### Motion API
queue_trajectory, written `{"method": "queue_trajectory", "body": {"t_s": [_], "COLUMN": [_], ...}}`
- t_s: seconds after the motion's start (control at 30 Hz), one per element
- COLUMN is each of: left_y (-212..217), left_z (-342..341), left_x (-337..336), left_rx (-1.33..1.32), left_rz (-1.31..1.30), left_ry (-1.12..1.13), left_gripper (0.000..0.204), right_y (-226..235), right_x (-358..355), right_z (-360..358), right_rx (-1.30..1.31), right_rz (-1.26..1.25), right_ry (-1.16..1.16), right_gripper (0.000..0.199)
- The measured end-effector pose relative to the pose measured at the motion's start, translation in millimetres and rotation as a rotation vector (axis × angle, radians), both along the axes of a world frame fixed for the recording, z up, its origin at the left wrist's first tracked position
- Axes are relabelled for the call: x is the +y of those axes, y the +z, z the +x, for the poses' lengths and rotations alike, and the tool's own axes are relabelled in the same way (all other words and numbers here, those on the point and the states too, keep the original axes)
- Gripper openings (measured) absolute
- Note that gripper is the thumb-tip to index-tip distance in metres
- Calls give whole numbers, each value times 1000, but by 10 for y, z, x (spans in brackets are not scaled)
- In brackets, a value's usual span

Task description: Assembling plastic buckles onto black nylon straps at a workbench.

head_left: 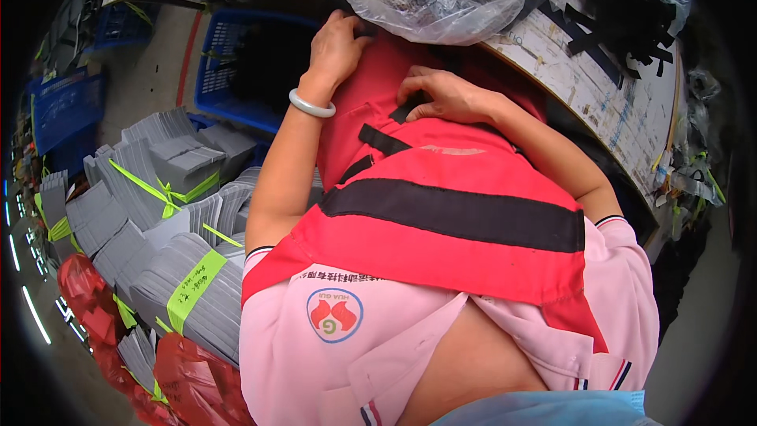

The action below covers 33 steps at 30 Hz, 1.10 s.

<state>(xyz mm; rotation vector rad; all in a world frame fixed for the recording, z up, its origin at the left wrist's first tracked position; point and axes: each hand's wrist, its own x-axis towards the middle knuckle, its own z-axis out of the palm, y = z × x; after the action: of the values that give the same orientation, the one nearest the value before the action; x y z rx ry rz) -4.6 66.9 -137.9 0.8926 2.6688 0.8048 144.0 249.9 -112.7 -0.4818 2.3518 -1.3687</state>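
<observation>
My left hand, with a pale bangle on its wrist, is at the far edge of my lap beside the table. Its fingers are curled, and a little of something dark shows at the fingertips. Closer to me, my right hand rests on the red apron with a short black strip between thumb and fingers. Another black strip lies on the apron just nearer, and a further black strip is partly covered by a fold.
A worn white table curves around in front, bearing a clear plastic bag of black pieces and loose black strips. At left stand a blue basket of dark material, grey stacks tied with green tape, and red bags.
</observation>
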Motion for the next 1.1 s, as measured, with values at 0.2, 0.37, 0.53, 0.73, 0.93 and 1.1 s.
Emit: {"method": "queue_trajectory", "body": {"t_s": [0.2, 0.37, 0.53, 0.73, 0.93, 1.1], "left_y": [134, 419, 569, 688, 587, 621], "left_z": [236, 468, 589, 696, 737, 746], "left_x": [-144, -156, -41, 75, 56, 116], "left_rx": [-424, -758, -828, -625, -412, -207], "left_rz": [404, 681, 833, 736, 653, 651], "left_ry": [134, 257, 232, 206, 59, -2], "left_gripper": [15, 13, 20, 20, 19, 19], "right_y": [64, 275, 759, 838, 705, 556], "right_x": [26, 89, 104, 21, 3, -71], "right_z": [-25, -22, -145, -114, -87, -57], "right_rx": [-160, -64, -332, -523, -490, -458], "right_rz": [36, 4, -204, -499, -545, -699], "right_ry": [0, -151, -474, -647, -706, -814], "right_gripper": [32, 17, 20, 22, 22, 22]}}
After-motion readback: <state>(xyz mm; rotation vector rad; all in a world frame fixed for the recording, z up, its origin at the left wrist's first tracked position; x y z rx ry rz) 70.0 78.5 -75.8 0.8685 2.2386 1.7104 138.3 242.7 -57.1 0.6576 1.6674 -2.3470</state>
